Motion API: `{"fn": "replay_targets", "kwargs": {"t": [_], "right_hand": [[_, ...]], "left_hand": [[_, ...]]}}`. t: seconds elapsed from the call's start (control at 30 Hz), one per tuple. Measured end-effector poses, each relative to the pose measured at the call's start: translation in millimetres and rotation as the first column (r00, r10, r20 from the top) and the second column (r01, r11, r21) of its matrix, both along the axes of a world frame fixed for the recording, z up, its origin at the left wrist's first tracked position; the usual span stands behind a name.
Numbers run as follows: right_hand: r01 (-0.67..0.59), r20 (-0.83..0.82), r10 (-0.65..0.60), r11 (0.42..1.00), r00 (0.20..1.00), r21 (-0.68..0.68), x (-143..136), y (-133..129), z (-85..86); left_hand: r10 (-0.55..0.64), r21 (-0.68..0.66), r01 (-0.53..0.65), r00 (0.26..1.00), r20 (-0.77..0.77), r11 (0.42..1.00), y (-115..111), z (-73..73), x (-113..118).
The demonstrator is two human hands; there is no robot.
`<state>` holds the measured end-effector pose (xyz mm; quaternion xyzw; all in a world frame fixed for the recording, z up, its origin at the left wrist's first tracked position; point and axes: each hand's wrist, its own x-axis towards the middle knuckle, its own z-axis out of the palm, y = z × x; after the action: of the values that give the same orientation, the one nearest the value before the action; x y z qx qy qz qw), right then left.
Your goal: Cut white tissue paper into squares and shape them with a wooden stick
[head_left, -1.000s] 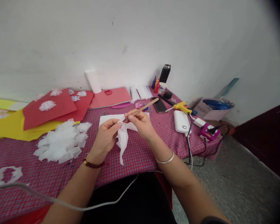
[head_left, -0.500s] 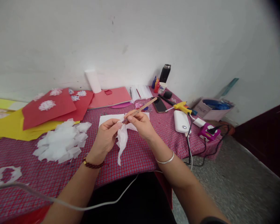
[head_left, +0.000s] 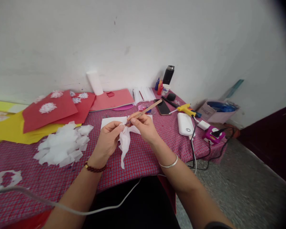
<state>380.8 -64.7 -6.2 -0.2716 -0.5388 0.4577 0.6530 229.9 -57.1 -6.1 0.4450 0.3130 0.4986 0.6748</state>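
A: Status on the tissue [head_left: 124, 144]? Where is it?

B: We have it above the table's near edge, between both hands. Left hand [head_left: 107, 140] is pinched shut on its top, and the rest hangs down as a twisted tail.

A: Right hand?

B: Right hand [head_left: 143, 126] is closed on a stick [head_left: 145, 111], thumb and fingers near its lower end. Stick tip meets the tissue right where the left hand pinches. Upper end points up and away, toward the phone [head_left: 162, 107].

A: How far along do we look?

B: Our read: mid-step. The tissue is gathered at the stick tip but looks loose, not yet wound or fixed. Glue gun [head_left: 186, 110] lies untouched, well to the right. Pile of white scraps [head_left: 62, 144] sits on the cloth [head_left: 138, 160] to the left.

A: Anything finished?

B: White flower shapes sit on the red sheets [head_left: 50, 109] at the back left, so we'd say several pieces are done. Can't tell how many are left.

A: Under the hands?

B: A white sheet [head_left: 112, 121], flat on the cloth.
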Motion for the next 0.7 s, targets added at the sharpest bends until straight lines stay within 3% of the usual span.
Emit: {"fn": "replay_targets", "kwargs": {"t": [0.7], "right_hand": [[0.014,0.054,-0.013,1.000,0.998,-0.012,0.8,0.6,-0.6]], "left_hand": [[0.007,0.010,-0.007,1.000,-0.025,1.000,0.7,-1.0,-0.1]]}}
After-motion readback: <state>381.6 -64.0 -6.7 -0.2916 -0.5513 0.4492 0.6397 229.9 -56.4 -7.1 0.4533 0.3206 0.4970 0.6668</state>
